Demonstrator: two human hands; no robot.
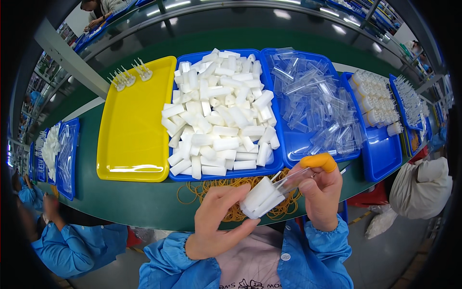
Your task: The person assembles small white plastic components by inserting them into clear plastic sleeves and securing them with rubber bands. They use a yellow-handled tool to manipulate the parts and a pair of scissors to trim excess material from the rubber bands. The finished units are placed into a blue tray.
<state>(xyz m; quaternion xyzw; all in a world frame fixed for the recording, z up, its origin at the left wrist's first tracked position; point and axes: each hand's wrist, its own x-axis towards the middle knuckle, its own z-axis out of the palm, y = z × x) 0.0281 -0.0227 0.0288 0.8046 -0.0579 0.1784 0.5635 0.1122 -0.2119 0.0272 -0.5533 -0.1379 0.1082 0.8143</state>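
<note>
Between clamped tips of the left hand [213,222], white bundle [262,198]; of the right hand [319,198], clear sleeve [291,180].

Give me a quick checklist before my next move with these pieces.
1. Left hand gripping the white bundle: ok.
2. Right hand holding the clear plastic piece: ok.
3. Orange finger cover on a right-hand finger: ok.
4. Clear piece fully seated against the bundle: cannot tell.
5. Rubber bands nearby: ok, piled on the table.
6. White blocks in stock: ok, heaped.
</note>
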